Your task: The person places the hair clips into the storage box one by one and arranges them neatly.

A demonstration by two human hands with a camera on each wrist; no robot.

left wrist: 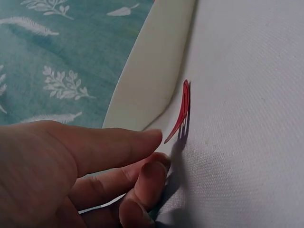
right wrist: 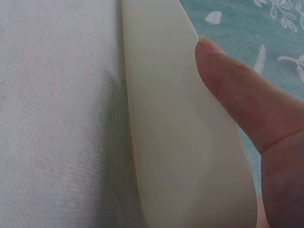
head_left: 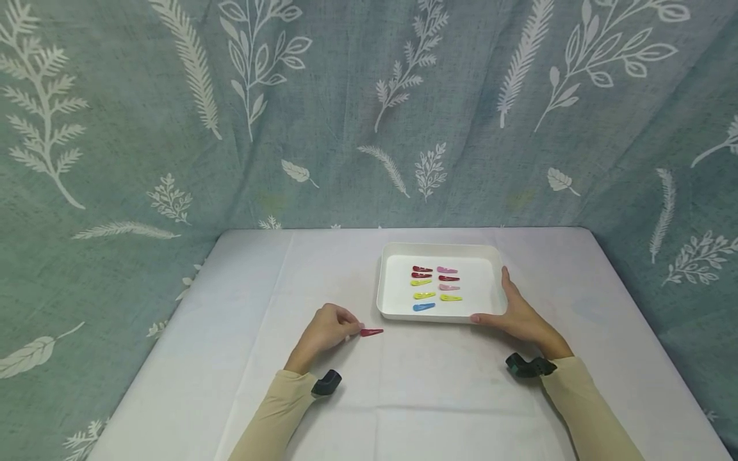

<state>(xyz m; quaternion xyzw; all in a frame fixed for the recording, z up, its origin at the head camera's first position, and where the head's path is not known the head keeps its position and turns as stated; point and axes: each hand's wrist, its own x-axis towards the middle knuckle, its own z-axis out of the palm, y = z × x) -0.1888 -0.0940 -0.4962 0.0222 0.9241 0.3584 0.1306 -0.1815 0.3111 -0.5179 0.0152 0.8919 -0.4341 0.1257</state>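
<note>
A red snap hair clip (head_left: 371, 332) lies on the white cloth in front of the tray. My left hand (head_left: 331, 330) is right beside it, thumb and fingers bent. In the left wrist view the thumb and fingertips of that hand (left wrist: 109, 161) stand apart, close to one end of the red clip (left wrist: 184, 107). My right hand (head_left: 524, 320) grips the near right corner of a white tray (head_left: 382, 282). In the right wrist view, its thumb (right wrist: 223, 71) presses on the rim. Several snap clips lie in two columns in the tray, including a blue one (head_left: 423, 307).
Among the tray's clips are yellow ones (head_left: 451, 298), pink ones (head_left: 447, 270) and dark red ones (head_left: 422, 269). A white cloth covers the table (head_left: 259, 288). Behind it and at both sides hangs a green-blue curtain (head_left: 346, 115) with white leaves. A dark camera sits on each wrist.
</note>
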